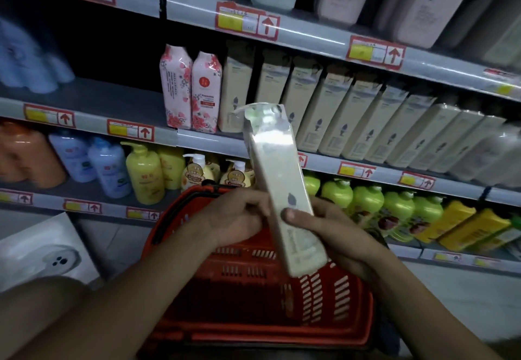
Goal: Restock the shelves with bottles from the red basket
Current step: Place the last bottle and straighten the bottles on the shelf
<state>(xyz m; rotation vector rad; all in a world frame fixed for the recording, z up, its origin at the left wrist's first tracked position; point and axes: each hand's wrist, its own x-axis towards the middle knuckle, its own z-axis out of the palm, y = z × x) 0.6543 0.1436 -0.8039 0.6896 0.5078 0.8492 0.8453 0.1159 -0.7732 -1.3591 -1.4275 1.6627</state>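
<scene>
Above red basket [253, 297], leaf-marked bottle [277, 190]

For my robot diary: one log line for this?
stage: lifting | object: tall cream pump bottle | left hand: holding | right hand: holding | red plastic basket: below

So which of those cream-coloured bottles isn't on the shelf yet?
The cream pump bottle held tilted over the red basket, gripped by the left hand and right hand. The other cream bottles stand in a row on the middle shelf.

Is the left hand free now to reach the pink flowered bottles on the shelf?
Probably not yet: the left hand grips the cream bottle together with the right hand. Nothing blocks the pink flowered bottles.
</scene>
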